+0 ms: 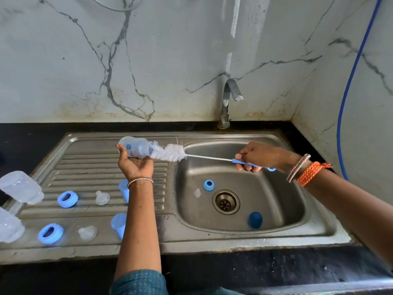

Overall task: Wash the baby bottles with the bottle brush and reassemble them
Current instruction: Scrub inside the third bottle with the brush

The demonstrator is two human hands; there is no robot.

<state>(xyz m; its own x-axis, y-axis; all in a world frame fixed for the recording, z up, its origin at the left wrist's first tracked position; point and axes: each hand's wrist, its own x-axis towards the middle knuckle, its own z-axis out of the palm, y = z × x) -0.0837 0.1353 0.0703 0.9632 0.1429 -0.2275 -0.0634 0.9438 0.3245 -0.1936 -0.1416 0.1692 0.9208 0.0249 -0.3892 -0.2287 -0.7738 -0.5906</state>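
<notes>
The bottle, gripped in our left hand at frame centre, meets the brush our right hand clutches by its handle; wet plastic could slip into the sink.

Brushed stainless steel for the sink, dull grey with ribbed drainboard and worn spots. Shiny chrome metal on the tap. Glossy marble-look wall, grey veins, rusty stains low down. Clear, cloudy plastic on the bottle. Soft white bristles, twisted wire stem and smooth blue plastic handle on the brush. Matt blue plastic rings; translucent silicone teats.
</notes>
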